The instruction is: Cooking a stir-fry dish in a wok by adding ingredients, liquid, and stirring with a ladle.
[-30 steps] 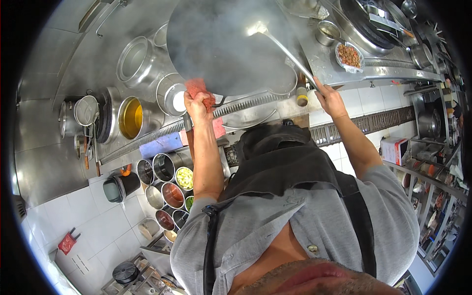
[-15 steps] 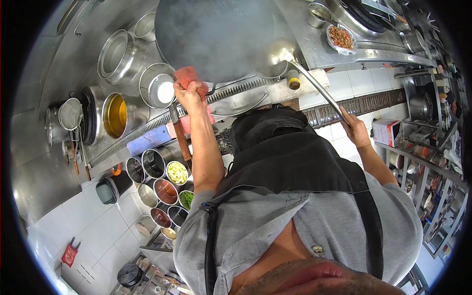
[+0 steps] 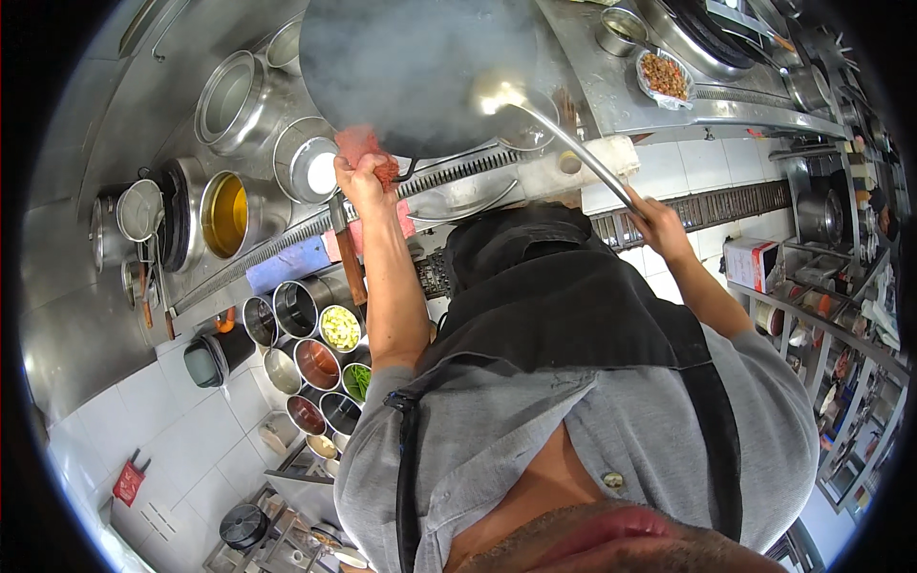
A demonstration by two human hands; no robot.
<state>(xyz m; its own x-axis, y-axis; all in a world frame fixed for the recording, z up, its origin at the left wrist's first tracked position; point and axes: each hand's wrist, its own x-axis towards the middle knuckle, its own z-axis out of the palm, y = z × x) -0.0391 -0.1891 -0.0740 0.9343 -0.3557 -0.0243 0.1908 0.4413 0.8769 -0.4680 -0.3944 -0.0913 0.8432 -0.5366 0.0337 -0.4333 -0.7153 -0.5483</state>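
Note:
My left hand (image 3: 365, 183) is closed round a folded red cloth (image 3: 359, 145) at the near left rim of a large dark wok (image 3: 411, 81). A bit of the wok's loop handle shows beside the cloth; the cloth hides the rest. Steam blurs the wok's inside, so I cannot make out what is in it. My right hand (image 3: 659, 229) grips the end of a long metal ladle (image 3: 583, 153), its shiny bowl over the right part of the wok. Beside my left forearm rests a wooden-handled tool (image 3: 351, 263).
Left of the wok stand a pot of yellow oil (image 3: 225, 215), a strainer (image 3: 140, 210) and steel pots. Several ingredient tins (image 3: 317, 365) are grouped below. At the far right of the stove sits a bowl of brown chopped food (image 3: 664, 78); shelves (image 3: 831, 329) line the right side.
The ladle's bowl has moved left and slightly up over the wok. My right hand has shifted left with its handle. My left hand stays on the cloth, nearly still.

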